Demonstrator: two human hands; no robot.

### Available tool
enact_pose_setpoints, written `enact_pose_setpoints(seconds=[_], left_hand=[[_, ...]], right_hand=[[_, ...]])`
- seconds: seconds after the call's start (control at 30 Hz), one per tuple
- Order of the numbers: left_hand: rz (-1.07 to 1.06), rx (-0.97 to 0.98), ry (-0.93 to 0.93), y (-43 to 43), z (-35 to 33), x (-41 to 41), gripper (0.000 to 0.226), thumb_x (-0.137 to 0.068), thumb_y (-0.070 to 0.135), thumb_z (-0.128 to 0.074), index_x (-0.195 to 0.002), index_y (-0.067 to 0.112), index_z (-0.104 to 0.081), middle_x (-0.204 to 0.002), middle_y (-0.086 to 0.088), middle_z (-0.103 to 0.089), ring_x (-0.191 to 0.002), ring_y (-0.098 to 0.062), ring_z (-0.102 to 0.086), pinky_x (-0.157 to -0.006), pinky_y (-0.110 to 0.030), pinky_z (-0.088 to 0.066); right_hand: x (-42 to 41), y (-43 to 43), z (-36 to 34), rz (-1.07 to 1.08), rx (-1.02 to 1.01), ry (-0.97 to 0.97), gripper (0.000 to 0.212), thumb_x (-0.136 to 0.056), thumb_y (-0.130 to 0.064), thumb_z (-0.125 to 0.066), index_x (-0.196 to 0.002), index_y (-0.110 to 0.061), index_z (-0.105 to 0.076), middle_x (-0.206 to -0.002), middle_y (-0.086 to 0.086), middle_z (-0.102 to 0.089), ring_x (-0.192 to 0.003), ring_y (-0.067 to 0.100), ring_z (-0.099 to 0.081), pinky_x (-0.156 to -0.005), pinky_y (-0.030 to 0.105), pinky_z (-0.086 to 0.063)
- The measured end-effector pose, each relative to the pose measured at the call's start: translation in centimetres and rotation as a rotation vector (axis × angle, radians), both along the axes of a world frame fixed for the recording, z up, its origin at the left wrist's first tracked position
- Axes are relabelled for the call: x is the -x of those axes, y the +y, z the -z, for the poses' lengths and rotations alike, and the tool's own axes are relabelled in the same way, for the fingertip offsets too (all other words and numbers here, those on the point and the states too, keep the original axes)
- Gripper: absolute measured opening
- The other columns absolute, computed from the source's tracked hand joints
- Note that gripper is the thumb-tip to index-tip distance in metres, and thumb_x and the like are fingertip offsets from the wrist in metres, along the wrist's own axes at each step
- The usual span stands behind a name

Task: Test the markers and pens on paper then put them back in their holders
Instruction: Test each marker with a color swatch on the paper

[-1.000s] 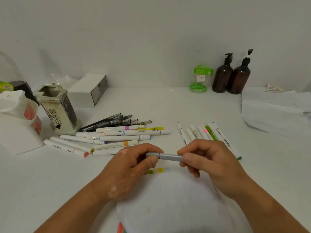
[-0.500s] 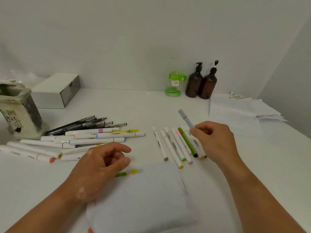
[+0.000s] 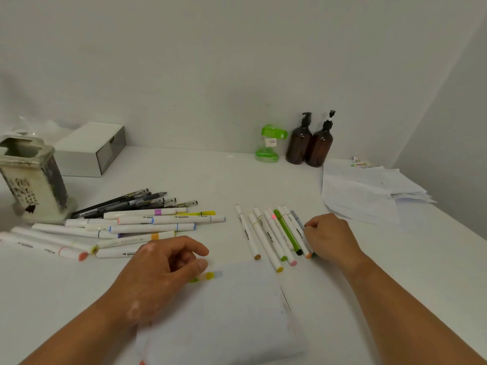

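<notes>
White desk [image 3: 210,177] meets bare white walls [image 3: 237,61]. Left hand [image 3: 163,272] lies slack and empty on white paper [image 3: 226,314]; right hand [image 3: 329,238] pinches grey marker [image 3: 297,219].

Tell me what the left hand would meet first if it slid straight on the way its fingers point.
The left hand points right and slightly away. Going on, it would likely first meet the brown-tipped marker, leftmost of the row lying there, though its height is unclear.

Two brown pump bottles [image 3: 299,146] are standing upper right beside a green container [image 3: 270,144] — a white box [image 3: 87,148] is sitting upper left.
</notes>
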State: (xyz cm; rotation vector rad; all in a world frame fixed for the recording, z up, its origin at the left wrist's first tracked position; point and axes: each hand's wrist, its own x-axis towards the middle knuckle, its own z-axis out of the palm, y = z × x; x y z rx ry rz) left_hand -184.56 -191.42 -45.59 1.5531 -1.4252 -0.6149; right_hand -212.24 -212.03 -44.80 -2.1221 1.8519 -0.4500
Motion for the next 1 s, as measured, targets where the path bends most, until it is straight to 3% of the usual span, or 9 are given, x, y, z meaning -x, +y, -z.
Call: enact_pose_setpoints(seconds=[0.33, 0.43, 0.57, 0.7, 0.8, 0.93, 1.0], left_hand=[[0.038, -0.002, -0.094, 0.3, 0.1, 0.2, 0.009, -0.083, 0.034, -0.077, -0.087, 0.041, -0.073, -0.066, 0.016, -0.062, -0.06, -0.002, -0.056, -0.059, -0.009, -0.042], [0.05, -0.003, -0.097, 0.3, 0.0, 0.2, 0.006, -0.084, 0.033, -0.076, -0.085, 0.037, -0.073, -0.064, 0.019, -0.061, -0.058, -0.001, -0.054, -0.058, -0.008, -0.041], [0.067, -0.015, -0.099, 0.3, -0.1, 0.4, 0.005, -0.085, 0.031, -0.076, -0.083, 0.035, -0.074, -0.063, 0.019, -0.061, -0.056, -0.001, -0.052, -0.056, -0.008, -0.039], [0.062, -0.013, -0.081, 0.4, -0.4, 0.4, 0.004, -0.085, 0.027, -0.076, -0.083, 0.031, -0.075, -0.06, 0.019, -0.059, -0.054, -0.001, -0.051, -0.056, -0.009, -0.039], [0.058, 0.002, -0.057, 0.4, -0.6, 0.2, 0.003, -0.084, 0.024, -0.076, -0.084, 0.027, -0.076, -0.059, 0.018, -0.058, -0.054, -0.002, -0.049, -0.056, -0.009, -0.037], [0.063, 0.004, -0.044, 0.4, -0.7, 0.1, 0.001, -0.084, 0.024, -0.076, -0.085, 0.025, -0.076, -0.059, 0.018, -0.058, -0.054, -0.001, -0.049, -0.056, -0.009, -0.038], [0.064, 0.007, -0.044, 0.4, -0.7, 0.1, 0.001, -0.085, 0.024, -0.076, -0.085, 0.024, -0.077, -0.059, 0.018, -0.058, -0.054, -0.001, -0.049, -0.057, -0.01, -0.039]], right_hand=[[-0.9, 0.6, -0.7, -0.004, 0.01, 0.134, 0.026, -0.092, -0.017, -0.051, -0.094, -0.009, -0.076, -0.083, 0.006, -0.074, -0.077, 0.023, -0.068, -0.072, 0.039, -0.06], [-2.6, 1.3, -2.3, 0.004, 0.186, 0.16, 0.021, -0.094, -0.024, -0.056, -0.103, -0.018, -0.074, -0.088, 0.0, -0.071, -0.077, 0.02, -0.063, -0.072, 0.033, -0.056], [-8.4, 3.8, -3.4, -0.392, 0.254, -0.001, 0.024, -0.093, -0.027, -0.062, -0.114, -0.029, -0.073, -0.105, -0.011, -0.073, -0.096, 0.013, -0.066, -0.089, 0.034, -0.054], [-14.5, 4.7, -3.1, -0.611, 0.243, 0.134, 0.032, -0.095, -0.027, -0.06, -0.126, -0.031, -0.065, -0.127, -0.008, -0.067, -0.116, 0.017, -0.06, -0.098, 0.034, -0.048], [-17.1, 4.5, -2.5, -0.63, 0.235, 0.236, 0.035, -0.094, -0.019, -0.057, -0.127, -0.031, -0.063, -0.126, -0.002, -0.066, -0.116, 0.023, -0.058, -0.092, 0.034, -0.049], [-18.4, 4.6, -1.4, -0.636, 0.262, 0.333, 0.034, -0.088, -0.008, -0.055, -0.114, -0.028, -0.062, -0.104, 0.0, -0.067, -0.097, 0.024, -0.06, -0.074, 0.034, -0.048], [-18.3, 4.5, -1.1, -0.645, 0.281, 0.317, 0.039, -0.089, -0.008, -0.054, -0.121, -0.029, -0.06, -0.107, 0.0, -0.067, -0.1, 0.024, -0.06, -0.077, 0.035, -0.05]])
